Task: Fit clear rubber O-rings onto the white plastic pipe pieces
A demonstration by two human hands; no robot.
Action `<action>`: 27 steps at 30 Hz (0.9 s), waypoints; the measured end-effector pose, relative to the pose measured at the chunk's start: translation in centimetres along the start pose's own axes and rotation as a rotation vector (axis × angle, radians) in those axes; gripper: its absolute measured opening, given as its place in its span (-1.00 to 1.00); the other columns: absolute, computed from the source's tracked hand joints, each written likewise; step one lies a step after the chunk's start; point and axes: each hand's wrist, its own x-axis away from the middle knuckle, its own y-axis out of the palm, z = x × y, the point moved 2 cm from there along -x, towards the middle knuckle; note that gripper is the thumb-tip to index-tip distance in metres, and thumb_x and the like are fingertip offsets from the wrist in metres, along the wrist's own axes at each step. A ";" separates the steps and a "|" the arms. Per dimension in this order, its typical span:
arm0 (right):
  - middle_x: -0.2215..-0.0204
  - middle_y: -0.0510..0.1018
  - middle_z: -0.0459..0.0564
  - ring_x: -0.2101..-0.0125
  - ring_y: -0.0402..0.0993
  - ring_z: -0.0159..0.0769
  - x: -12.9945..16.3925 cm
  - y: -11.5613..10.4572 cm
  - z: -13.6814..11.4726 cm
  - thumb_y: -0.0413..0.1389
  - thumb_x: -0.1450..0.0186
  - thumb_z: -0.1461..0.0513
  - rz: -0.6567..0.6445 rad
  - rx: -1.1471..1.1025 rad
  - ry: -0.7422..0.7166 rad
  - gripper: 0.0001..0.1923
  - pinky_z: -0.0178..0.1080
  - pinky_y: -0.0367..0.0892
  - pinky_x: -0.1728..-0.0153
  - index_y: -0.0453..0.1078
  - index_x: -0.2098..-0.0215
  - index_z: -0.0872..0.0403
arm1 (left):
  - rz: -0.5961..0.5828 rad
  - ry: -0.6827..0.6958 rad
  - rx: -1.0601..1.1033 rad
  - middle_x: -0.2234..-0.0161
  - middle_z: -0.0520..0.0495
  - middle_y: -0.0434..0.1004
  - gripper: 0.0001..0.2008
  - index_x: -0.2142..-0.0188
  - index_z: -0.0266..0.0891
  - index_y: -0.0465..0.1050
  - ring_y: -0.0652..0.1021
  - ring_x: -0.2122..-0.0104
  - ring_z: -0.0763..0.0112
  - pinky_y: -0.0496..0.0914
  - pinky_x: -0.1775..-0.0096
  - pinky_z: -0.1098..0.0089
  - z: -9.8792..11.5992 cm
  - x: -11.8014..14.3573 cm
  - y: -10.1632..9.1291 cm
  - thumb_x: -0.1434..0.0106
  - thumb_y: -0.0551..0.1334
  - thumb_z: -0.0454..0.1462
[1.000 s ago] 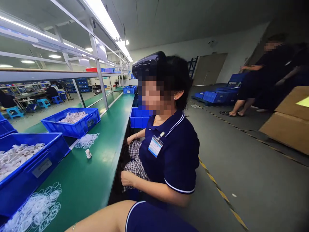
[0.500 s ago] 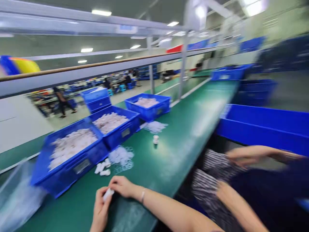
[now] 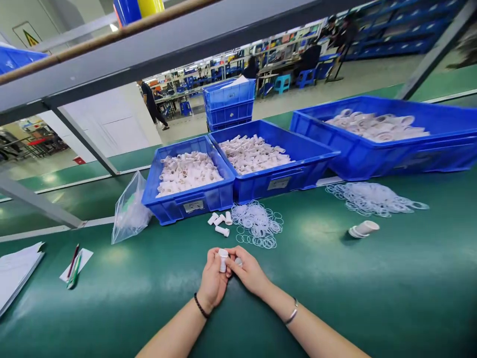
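My left hand [image 3: 213,280] grips a small white plastic tube [image 3: 222,258] upright over the green bench. My right hand [image 3: 249,271] meets it from the right, fingertips pinched on something small against the tube; what it pinches is too small to make out. Just beyond my hands lie three loose white tubes [image 3: 220,221] and a pile of thin clear rings [image 3: 258,224]. Behind those stand two blue bins, the left bin [image 3: 186,199] and the middle bin [image 3: 278,180], both filled with white tubes.
A larger blue bin [image 3: 376,151] of white parts stands at the right, with another ring pile [image 3: 372,198] and a white cap [image 3: 364,229] before it. A clear plastic bag [image 3: 129,211], pens [image 3: 73,261] and papers [image 3: 17,268] lie at the left. A metal rack frame [image 3: 80,139] crosses overhead.
My view has swung from a co-worker on my right back down to the bench. My two hands have come together on the white tube in front of me.
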 end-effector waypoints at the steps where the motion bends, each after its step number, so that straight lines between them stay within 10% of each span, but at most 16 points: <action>1: 0.42 0.43 -0.05 0.37 0.41 -0.29 0.0 0.0 -0.1 0.02 -0.34 0.01 0.000 0.046 -0.010 -0.67 -0.23 0.34 0.28 0.44 0.20 0.07 | 0.012 -0.003 0.013 0.35 0.01 0.42 -0.62 0.23 -0.20 0.27 0.34 0.47 0.55 0.22 0.37 0.47 0.0 -0.1 -0.1 -0.16 0.32 -0.03; 18: 0.32 0.49 0.02 0.34 0.47 -0.33 1.5 0.5 -0.7 -0.07 -0.40 0.27 0.100 0.453 -0.384 -0.67 -0.30 0.42 0.33 0.32 -0.10 0.03 | 0.183 0.071 -0.199 0.32 0.02 0.36 -0.58 0.09 -0.18 0.32 0.36 0.35 0.46 0.28 0.26 0.42 -0.5 0.4 -0.8 -0.20 0.24 0.04; 27: 0.27 0.42 0.01 0.29 0.42 -0.28 1.2 -0.5 -1.1 0.00 -0.29 0.26 0.118 0.041 -0.196 -0.70 -0.22 0.41 0.24 0.34 0.01 0.00 | 0.068 0.002 -0.185 0.43 0.07 0.30 -0.67 0.20 -0.22 0.28 0.31 0.46 0.53 0.23 0.35 0.47 0.4 0.1 -0.6 -0.23 0.25 -0.04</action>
